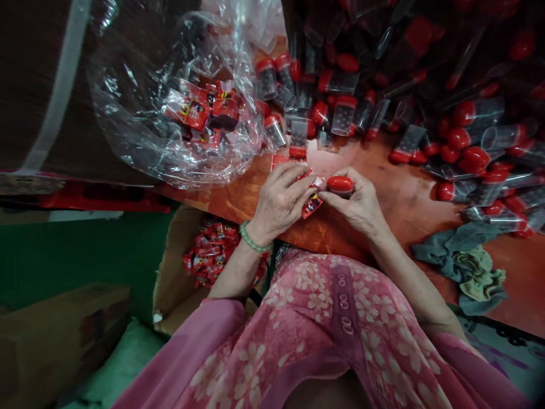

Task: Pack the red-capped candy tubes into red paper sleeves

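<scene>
My left hand (283, 199) is closed on a small red printed packet (312, 205), its fingers lying over the top; part of the packet is covered by them. Close beside it, my right hand (360, 201) grips a small container with a red cap (340, 184) between thumb and fingers. The container's body is mostly hidden, and it sits right at the packet's edge; whether the two touch I cannot tell. Just beyond my left fingers lies another piece of red printed wrapper (281, 161). Several clear containers with red caps (343, 116) lie a little farther off.
A clear plastic bag (140, 130) with red packets (196, 111) stands at the upper left. Below the table edge, a cardboard box (174, 272) holds many red packets. Loose containers cover the wooden table (383, 193) at the back and right, near a crumpled grey-green cloth (464, 258).
</scene>
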The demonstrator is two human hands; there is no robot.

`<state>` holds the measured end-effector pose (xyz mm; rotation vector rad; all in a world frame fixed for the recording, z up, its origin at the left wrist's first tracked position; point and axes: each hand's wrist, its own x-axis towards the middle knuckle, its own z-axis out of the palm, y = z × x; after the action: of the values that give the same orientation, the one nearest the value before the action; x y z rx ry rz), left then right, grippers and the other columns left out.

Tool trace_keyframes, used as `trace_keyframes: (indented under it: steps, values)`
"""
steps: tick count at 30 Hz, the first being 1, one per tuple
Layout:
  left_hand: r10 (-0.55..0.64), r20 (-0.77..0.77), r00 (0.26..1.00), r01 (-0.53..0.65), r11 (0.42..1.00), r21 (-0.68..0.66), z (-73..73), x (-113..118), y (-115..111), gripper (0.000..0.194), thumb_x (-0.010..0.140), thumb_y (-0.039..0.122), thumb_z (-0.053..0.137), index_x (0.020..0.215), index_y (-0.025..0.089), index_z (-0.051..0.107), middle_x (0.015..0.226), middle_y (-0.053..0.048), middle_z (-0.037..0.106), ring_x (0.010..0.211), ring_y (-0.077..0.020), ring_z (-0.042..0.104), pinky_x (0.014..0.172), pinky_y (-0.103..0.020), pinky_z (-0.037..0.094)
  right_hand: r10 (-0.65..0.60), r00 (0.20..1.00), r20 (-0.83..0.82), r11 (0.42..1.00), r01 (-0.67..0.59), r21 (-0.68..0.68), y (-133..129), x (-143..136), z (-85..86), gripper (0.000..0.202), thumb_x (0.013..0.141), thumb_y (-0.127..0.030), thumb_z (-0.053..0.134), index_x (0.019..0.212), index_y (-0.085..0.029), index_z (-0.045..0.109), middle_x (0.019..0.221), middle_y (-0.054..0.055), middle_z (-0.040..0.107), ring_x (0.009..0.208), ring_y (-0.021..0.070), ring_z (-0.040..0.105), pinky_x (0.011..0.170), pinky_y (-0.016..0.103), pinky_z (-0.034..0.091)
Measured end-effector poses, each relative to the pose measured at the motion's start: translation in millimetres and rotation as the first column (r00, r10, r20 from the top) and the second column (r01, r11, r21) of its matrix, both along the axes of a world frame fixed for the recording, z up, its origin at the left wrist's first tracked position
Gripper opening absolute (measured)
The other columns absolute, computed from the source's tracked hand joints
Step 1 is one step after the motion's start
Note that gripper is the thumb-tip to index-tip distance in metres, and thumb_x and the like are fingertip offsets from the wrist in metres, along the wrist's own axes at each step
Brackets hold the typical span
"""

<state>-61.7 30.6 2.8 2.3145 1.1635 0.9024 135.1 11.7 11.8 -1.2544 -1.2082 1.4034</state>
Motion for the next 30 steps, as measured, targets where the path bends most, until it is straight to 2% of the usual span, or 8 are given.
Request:
trace_keyframes:
  steps: [3,6,9,12,15,19,24,30]
  values:
    - [0.017,0.120,0.993,0.017,0.960,-0.278,8.6,1,-6,0.033,0.096,0.043,0.064,0.101,0.015,0.080,0.095,-0.008,0.080,0.087,-0.0181,0.071,0.085,-0.031,0.056,0.019,0.999,0.040,0.999,-0.020,0.026,-2,1,-1.2,0.044,0.076,-0.056,0.083,0.083,-0.023,0.056,0.078,-0.005,0.059,0.070,0.0107,0.052,0.069,0.026,0.047]
    - [0.078,0.190,0.979,0.039,0.839,-0.542,13.3,-2,-8,0.038,0.090,0.049,0.070,0.096,0.014,0.082,0.084,-0.005,0.078,0.073,-0.0149,0.068,0.071,-0.026,0.051,0.040,0.996,0.081,0.997,-0.045,0.058,-4,3,-2.0,0.037,0.080,-0.050,0.082,0.084,-0.023,0.057,0.078,-0.005,0.057,0.070,0.0108,0.049,0.069,0.026,0.045]
    - [0.112,0.191,0.975,0.050,0.730,-0.681,14.1,-5,-8,0.040,0.089,0.051,0.069,0.090,0.013,0.082,0.071,-0.002,0.073,0.063,-0.0125,0.060,0.062,-0.024,0.044,0.061,0.994,0.087,0.996,-0.066,0.060,-7,3,-0.5,0.034,0.082,-0.049,0.081,0.086,-0.023,0.059,0.081,-0.003,0.061,0.073,0.0124,0.054,0.072,0.028,0.047]
    - [0.121,0.280,0.952,0.151,0.608,-0.779,12.3,-4,-9,0.046,0.085,0.057,0.071,0.086,0.012,0.079,0.071,-0.002,0.071,0.063,-0.0125,0.058,0.064,-0.025,0.045,0.083,0.992,0.090,0.994,-0.089,0.068,-8,3,2.6,0.033,0.082,-0.049,0.081,0.087,-0.023,0.061,0.083,-0.003,0.062,0.074,0.0125,0.055,0.071,0.027,0.048]
    - [0.133,0.347,0.929,0.227,0.536,-0.813,9.8,-2,-12,0.050,0.083,0.062,0.071,0.076,0.012,0.074,0.066,-0.001,0.065,0.062,-0.0117,0.055,0.064,-0.025,0.045,0.096,0.991,0.089,0.992,-0.102,0.068,-9,4,4.9,0.033,0.081,-0.048,0.082,0.088,-0.023,0.062,0.082,-0.004,0.061,0.071,0.0110,0.053,0.069,0.025,0.048]
    - [0.096,0.333,0.938,0.239,0.517,-0.822,8.7,-2,-16,0.057,0.083,0.064,0.070,0.060,0.013,0.067,0.055,0.001,0.053,0.053,-0.0093,0.046,0.056,-0.025,0.038,0.142,0.986,0.081,0.989,-0.146,0.037,-9,7,5.6,0.036,0.079,-0.051,0.083,0.089,-0.023,0.063,0.081,-0.003,0.062,0.071,0.0116,0.055,0.069,0.026,0.051]
    - [0.173,0.360,0.917,0.225,0.520,-0.824,8.3,0,-20,0.057,0.073,0.068,0.079,0.060,0.013,0.069,0.055,0.001,0.058,0.053,-0.0091,0.048,0.053,-0.024,0.038,0.156,0.982,0.110,0.987,-0.159,0.017,-12,10,7.8,0.037,0.077,-0.050,0.085,0.090,-0.022,0.065,0.081,-0.003,0.065,0.072,0.0122,0.058,0.069,0.026,0.052]
    - [0.230,0.386,0.893,0.140,0.673,-0.727,0.1,6,-29,0.054,0.070,0.065,0.083,0.060,0.015,0.068,0.056,0.001,0.061,0.053,-0.0084,0.048,0.052,-0.024,0.038,0.221,0.959,0.177,0.974,-0.226,0.007,-10,25,18.5,0.034,0.079,-0.048,0.082,0.097,-0.022,0.070,0.088,0.000,0.071,0.075,0.0148,0.063,0.069,0.028,0.053]
